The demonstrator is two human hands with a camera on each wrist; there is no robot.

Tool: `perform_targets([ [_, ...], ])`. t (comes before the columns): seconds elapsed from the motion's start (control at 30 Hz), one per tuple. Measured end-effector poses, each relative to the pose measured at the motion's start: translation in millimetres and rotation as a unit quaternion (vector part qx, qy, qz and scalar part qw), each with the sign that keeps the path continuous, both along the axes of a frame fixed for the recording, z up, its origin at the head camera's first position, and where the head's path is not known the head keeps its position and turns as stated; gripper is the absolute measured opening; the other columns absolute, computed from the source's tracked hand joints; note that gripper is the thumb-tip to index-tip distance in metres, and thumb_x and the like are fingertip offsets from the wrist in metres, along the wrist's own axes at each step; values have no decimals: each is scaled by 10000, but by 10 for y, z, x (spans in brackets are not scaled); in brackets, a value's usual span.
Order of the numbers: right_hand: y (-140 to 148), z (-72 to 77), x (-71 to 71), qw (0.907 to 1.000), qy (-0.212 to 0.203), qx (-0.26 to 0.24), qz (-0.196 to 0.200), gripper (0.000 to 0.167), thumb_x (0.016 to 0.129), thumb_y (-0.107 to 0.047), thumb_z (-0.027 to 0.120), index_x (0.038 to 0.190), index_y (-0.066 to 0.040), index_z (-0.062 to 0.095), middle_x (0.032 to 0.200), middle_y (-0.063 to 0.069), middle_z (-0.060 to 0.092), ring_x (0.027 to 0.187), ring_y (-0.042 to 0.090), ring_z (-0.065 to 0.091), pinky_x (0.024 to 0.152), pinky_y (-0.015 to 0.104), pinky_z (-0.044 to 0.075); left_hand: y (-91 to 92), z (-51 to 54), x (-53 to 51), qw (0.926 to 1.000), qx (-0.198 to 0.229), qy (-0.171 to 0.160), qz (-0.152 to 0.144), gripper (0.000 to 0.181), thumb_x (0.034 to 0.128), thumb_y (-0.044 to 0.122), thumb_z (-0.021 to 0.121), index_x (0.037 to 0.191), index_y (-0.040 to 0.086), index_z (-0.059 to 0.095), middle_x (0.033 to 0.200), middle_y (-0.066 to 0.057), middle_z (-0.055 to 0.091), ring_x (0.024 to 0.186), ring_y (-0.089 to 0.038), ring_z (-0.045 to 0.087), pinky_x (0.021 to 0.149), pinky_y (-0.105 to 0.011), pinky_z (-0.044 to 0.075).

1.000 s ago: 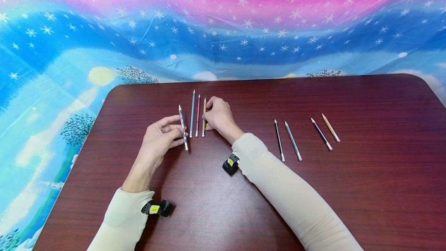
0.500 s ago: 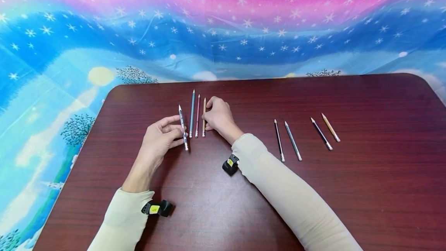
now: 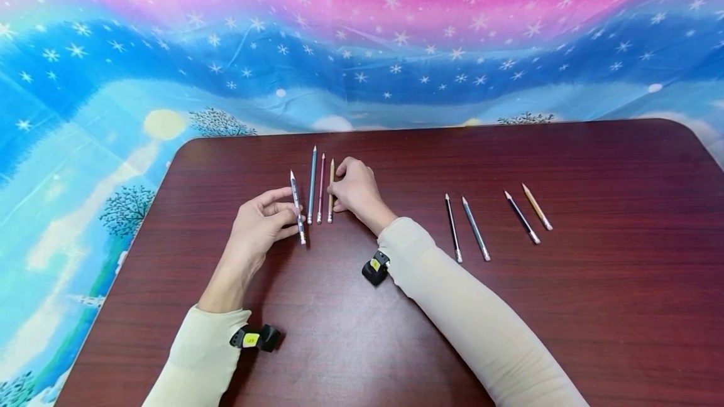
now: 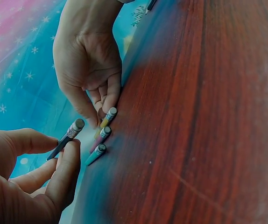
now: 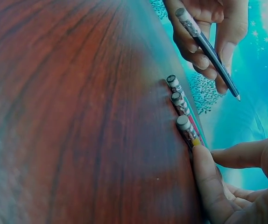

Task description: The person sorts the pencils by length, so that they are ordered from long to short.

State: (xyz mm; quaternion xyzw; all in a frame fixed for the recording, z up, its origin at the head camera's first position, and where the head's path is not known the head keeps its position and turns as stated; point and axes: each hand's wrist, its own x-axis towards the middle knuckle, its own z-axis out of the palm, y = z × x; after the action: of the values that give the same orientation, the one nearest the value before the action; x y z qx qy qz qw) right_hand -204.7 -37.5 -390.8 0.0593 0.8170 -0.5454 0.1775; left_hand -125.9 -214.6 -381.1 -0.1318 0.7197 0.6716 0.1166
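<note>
Dark patterned pencil (image 3: 295,190) is pinched by the left hand (image 3: 257,222), just beside the teal pencil (image 3: 312,184); the pink pencil (image 3: 322,187) is lined up next, then the yellow pencil (image 3: 332,174), pinched by the right hand (image 3: 359,190). The row looks half done: four loose pencils (image 3: 476,228) are left across the table (image 3: 351,350), partly fenced off by the right sleeve (image 3: 458,300).

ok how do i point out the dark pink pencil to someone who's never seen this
On the reddish-brown table, look near the far edge, between the left hand and the right hand. Pencils lie side by side there; the dark pink pencil sits between a teal pencil and a yellow pencil, set apart by its pink barrel.
</note>
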Motion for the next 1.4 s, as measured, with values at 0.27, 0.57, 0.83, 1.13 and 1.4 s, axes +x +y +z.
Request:
perform_targets([
  [0.27, 57, -9, 23, 9990, -84, -440, 15, 274, 947, 18, 722, 1178, 21, 574, 1002, 188, 670, 502, 157, 614, 542, 299, 623, 23, 2, -12, 10000, -39, 6, -31, 542, 983, -23, 597, 1516, -11, 494, 906, 52, 750, 826, -62, 741, 768, -231, 633],
  [0.57, 136, 23, 75, 9982, -165, -495, 282, 335, 925, 15, 737, 1219, 7, 577, 906, 109, 606, 578, 172, 578, 536, 294, 611, 78, 7, -56, 9997, -191, -59, -112, 534, 989, 18, 630, 1512, 16, 520, 963, 23, 750, 882, -57, 727, 797, -239, 634],
  [0.83, 326, 101, 132, 9973, -56, -521, 524, 389, 913, -4, 749, 1262, 7, 579, 831, 77, 598, 624, 175, 578, 549, 286, 591, 157, 9, -111, 9996, -214, -89, -179, 514, 983, 12, 641, 1489, 18, 550, 972, 17, 755, 857, -43, 725, 786, -236, 635],
  [1.13, 600, 180, 208, 9956, 68, -538, 771, 412, 926, -27, 733, 1304, 12, 574, 827, 65, 617, 671, 185, 595, 610, 324, 604, 288, 1, -229, 9989, -401, 39, -239, 501, 966, -16, 637, 1463, 18, 585, 941, 0, 750, 846, -42, 719, 764, -234, 636],
  [1.4, 870, 279, 326, 9945, 294, -457, 893, 435, 930, -48, 730, 1333, 5, 577, 843, 70, 637, 687, 193, 615, 665, 385, 625, 522, 31, -353, 9951, -954, 180, -205, 435, 965, 7, 682, 1397, 41, 657, 1012, -107, 771, 860, -87, 751, 775, -257, 642],
])
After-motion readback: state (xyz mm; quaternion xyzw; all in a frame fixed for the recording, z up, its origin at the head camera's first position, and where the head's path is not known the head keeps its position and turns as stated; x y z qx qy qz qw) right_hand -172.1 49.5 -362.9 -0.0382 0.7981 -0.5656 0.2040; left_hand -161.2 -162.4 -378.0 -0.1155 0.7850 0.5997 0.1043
